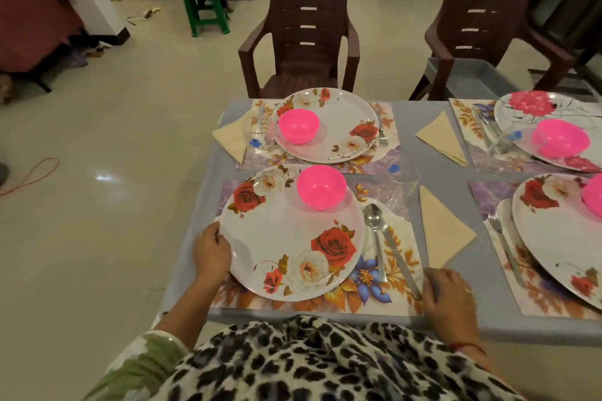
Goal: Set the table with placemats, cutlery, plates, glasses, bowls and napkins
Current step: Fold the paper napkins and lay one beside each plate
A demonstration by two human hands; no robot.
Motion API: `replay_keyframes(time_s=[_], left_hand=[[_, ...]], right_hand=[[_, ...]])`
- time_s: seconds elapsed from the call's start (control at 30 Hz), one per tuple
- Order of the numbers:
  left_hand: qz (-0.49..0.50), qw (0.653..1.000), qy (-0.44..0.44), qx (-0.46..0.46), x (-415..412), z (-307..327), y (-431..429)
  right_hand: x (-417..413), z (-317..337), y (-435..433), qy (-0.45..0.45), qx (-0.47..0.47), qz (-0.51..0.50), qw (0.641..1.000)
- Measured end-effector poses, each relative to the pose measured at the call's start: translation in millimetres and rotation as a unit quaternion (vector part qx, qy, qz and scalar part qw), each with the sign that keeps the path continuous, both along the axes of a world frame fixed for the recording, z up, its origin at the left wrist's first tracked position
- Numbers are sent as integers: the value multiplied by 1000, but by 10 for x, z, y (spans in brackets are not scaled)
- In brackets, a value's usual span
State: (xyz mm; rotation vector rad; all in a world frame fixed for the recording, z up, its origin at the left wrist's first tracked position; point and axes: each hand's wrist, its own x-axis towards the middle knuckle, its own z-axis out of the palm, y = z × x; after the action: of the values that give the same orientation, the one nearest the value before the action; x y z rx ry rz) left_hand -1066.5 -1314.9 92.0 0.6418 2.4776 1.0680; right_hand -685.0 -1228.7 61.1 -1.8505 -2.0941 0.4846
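Plate [293, 238], pink bowl [321, 187] at its twelve o'clock, lies on my near placemat [404, 251]. My left grip [211, 251] pinches its rim at nine. My right grip [452, 299] rests by the napkin [443, 231] at four; I cannot tell whether it pinches. The settings look nearly complete.

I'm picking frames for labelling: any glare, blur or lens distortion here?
Head view: light glares off the floor tiles; the right hand is slightly motion-blurred, the left hand at the plate sharper; wide-angle bending tilts the chair at right outward.
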Motion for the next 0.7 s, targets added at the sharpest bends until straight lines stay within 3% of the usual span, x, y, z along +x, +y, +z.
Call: replay_keyframes(time_s=[0.2, 0.53, 0.7], left_hand=[[45, 999, 6, -29, -227, -50, 44], [59, 994, -86, -26, -480, -23, -23], [56, 997, -54, -31, -575, -49, -69]], right_hand=[[-160, 29, -132, -67, -52, -40, 996], [-290, 208, 60, 44, -73, -112, 990], [-319, 230, 88, 70, -73, -112, 988]])
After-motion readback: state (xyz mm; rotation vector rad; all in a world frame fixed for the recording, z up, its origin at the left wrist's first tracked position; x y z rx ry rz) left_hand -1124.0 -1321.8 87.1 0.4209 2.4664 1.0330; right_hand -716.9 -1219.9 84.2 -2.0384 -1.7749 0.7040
